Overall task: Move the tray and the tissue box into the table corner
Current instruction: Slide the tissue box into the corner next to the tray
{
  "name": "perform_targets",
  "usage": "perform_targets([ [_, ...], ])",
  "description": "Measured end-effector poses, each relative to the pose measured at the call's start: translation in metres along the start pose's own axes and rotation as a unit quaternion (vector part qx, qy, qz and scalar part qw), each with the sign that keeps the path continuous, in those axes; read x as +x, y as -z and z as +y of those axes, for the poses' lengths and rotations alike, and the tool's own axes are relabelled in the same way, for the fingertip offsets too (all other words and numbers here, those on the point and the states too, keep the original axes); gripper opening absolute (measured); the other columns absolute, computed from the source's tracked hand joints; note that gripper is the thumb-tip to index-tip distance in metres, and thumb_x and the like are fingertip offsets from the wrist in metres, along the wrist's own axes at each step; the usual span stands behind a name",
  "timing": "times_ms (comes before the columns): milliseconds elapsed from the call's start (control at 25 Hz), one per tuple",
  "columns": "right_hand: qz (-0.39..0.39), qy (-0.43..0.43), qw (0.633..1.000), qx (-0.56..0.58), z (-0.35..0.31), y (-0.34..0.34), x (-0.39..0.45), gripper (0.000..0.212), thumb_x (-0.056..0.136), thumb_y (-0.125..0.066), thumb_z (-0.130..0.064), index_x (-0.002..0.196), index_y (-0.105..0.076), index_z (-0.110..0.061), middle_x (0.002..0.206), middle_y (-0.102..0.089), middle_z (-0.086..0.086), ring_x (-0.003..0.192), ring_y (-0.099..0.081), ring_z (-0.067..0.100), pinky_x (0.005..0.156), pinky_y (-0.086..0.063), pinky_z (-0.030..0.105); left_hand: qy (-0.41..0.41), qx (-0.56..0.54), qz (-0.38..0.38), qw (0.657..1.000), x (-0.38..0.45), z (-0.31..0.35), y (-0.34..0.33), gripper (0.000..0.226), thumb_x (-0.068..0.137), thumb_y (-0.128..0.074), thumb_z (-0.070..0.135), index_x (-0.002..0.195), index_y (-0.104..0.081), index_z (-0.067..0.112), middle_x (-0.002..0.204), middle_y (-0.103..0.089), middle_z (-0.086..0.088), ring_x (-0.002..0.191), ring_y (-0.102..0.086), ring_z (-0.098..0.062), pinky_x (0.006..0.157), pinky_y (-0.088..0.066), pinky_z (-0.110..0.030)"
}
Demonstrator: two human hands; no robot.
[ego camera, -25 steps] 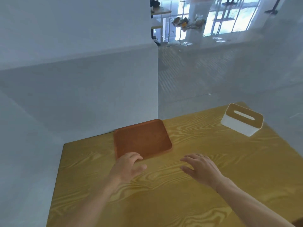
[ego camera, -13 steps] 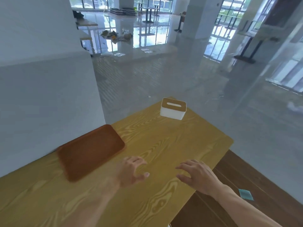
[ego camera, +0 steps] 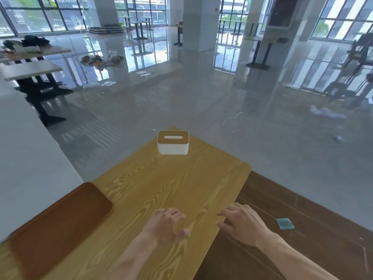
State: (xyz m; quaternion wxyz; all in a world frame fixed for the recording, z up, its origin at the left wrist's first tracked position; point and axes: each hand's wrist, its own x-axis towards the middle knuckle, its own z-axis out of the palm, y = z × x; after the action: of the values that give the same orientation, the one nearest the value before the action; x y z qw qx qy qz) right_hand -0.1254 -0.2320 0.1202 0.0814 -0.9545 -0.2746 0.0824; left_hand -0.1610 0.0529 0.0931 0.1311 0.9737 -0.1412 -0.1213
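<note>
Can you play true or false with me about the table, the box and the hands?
1. The tissue box sits on the tray. False: it stands on the bare table at the far end, well away from the tray.
2. Both hands are empty. True: the left hand and right hand hold nothing.
3. The tray is full of cups. False: nothing lies on it.
4. The box has a slot in its brown top. True.
5. The right hand is gripping the box. False: it is at the near edge of the table, far from the box.
</note>
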Motion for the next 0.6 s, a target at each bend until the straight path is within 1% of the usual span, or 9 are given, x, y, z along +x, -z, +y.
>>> perform_targets([
  [120,-0.001,0.001,1.000,0.004,0.044,0.005,0.003,0.049,0.094,-0.038,-0.065,0.127,-0.060,-0.036,0.127,-0.065,-0.014,0.119,-0.054,0.011,0.097,-0.042,0.035,0.007,0.030,-0.027,0.999,0.036,0.024,0.005,0.065,0.090,-0.033,0.068,0.138,-0.051,0.028,0.145,-0.050,0.007,0.134,-0.043,-0.011,0.113,-0.028,-0.034],
  [240,-0.018,0.012,1.000,0.002,0.085,0.013,0.006,0.050,0.095,-0.036,-0.064,0.128,-0.060,-0.035,0.127,-0.064,-0.014,0.120,-0.054,0.011,0.097,-0.042,0.035,0.028,0.039,-0.042,0.998,0.069,0.050,0.010,0.061,0.092,-0.037,0.066,0.138,-0.051,0.028,0.144,-0.050,0.008,0.133,-0.043,-0.012,0.112,-0.028,-0.034],
  [360,-0.030,0.023,0.999,0.010,0.120,0.022,0.015,0.051,0.095,-0.034,-0.065,0.128,-0.059,-0.036,0.123,-0.065,-0.013,0.118,-0.054,0.012,0.097,-0.042,0.035,0.050,0.044,-0.053,0.996,0.093,0.073,0.020,0.061,0.093,-0.037,0.065,0.138,-0.050,0.026,0.145,-0.050,0.006,0.133,-0.043,-0.013,0.111,-0.029,-0.034],
  [600,-0.044,0.038,0.998,0.017,0.162,0.038,0.050,0.049,0.095,-0.038,-0.064,0.131,-0.057,-0.036,0.126,-0.064,-0.011,0.119,-0.055,0.014,0.101,-0.040,0.036,0.127,0.044,-0.074,0.988,0.115,0.077,0.042,0.058,0.094,-0.043,0.062,0.139,-0.050,0.027,0.148,-0.046,0.005,0.137,-0.040,-0.016,0.113,-0.028,-0.037],
])
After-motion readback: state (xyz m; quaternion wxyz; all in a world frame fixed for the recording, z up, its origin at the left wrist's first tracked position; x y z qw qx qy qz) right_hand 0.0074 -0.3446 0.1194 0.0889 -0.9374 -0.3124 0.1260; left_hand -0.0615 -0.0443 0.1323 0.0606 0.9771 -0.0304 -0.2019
